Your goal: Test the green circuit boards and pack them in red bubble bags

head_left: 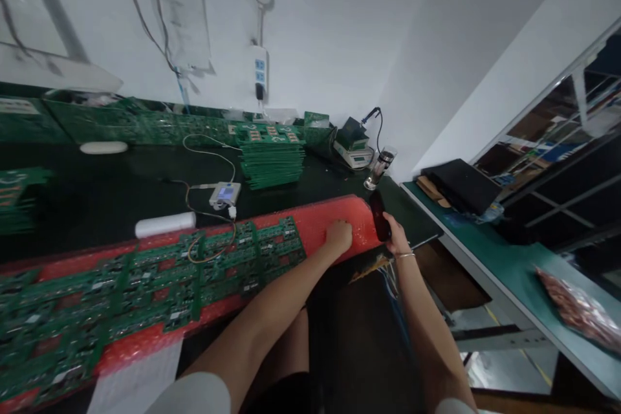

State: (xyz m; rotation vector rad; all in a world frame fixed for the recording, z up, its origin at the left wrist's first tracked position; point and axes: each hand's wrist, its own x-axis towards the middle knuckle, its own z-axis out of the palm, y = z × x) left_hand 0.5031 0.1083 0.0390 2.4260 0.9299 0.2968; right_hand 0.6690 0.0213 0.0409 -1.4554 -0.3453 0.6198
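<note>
The right hand (396, 237), right of centre in the frame, grips a dark handheld device (380, 215) standing upright off the end of the red bubble wrap (320, 226). The left hand (338, 236) presses flat on that wrap, holding nothing. Green circuit boards (169, 278) cover the wrap toward lower left.

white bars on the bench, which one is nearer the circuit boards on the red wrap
The white bar lying at the red bubble wrap's back edge, right beside the circuit boards. The other white bar lies farther back, near the wall.
</note>
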